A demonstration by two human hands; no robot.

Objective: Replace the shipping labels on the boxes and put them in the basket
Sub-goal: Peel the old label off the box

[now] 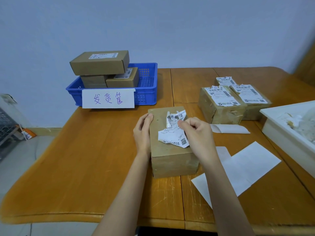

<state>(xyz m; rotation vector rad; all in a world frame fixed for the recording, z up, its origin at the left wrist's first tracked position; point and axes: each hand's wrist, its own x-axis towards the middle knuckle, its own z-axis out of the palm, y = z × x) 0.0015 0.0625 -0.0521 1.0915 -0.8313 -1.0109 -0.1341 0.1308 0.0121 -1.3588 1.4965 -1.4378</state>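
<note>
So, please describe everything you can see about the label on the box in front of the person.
The old label is white paper printed with black barcodes, small text and a QR code near its lower edge. It is torn and crumpled, partly peeled up from the top of the brown cardboard box on the wooden table. The right hand pinches its upper part, while the left hand holds the box's left side.

Pale blue wall (187, 31) — wooden table (85, 159) — grey floor (17, 159)
</note>
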